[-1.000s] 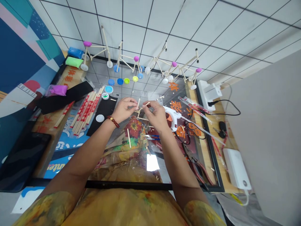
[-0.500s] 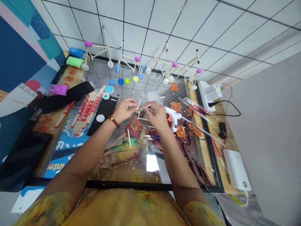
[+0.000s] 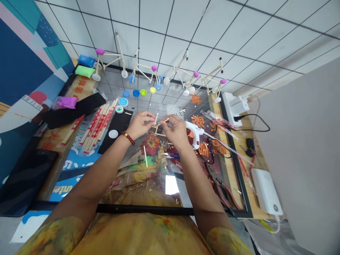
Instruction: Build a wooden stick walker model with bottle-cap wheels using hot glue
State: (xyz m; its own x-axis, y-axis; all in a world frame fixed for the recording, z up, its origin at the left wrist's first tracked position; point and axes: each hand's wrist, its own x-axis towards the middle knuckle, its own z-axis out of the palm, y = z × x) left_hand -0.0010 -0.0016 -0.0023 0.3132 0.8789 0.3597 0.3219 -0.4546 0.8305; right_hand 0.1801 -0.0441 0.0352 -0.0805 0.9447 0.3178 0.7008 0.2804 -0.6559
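Over the middle of the glass tabletop my left hand (image 3: 142,124) pinches a short wooden stick (image 3: 156,117) that points upward from the fingertips. Close beside it, my right hand (image 3: 175,129) is closed on another wooden stick (image 3: 166,120). Below the fingertips shows part of a frame of joined sticks (image 3: 160,134); whether it hangs from the held sticks I cannot tell. A white glue gun (image 3: 196,135) lies just right of my right hand. One loose stick (image 3: 145,156) rests nearer to me, and blue-handled snips (image 3: 172,155) lie by my right wrist.
Several stick models with pink seats (image 3: 154,68) and bottle-cap wheels stand along the back. Bundled chopsticks (image 3: 98,125) and a black strip (image 3: 117,127) are on the left, with a phone (image 3: 29,180) near the corner. Pliers (image 3: 225,193) and a power strip (image 3: 231,108) are on the right.
The view has shifted very slightly. Both hands keep their place and their grip on the sticks.
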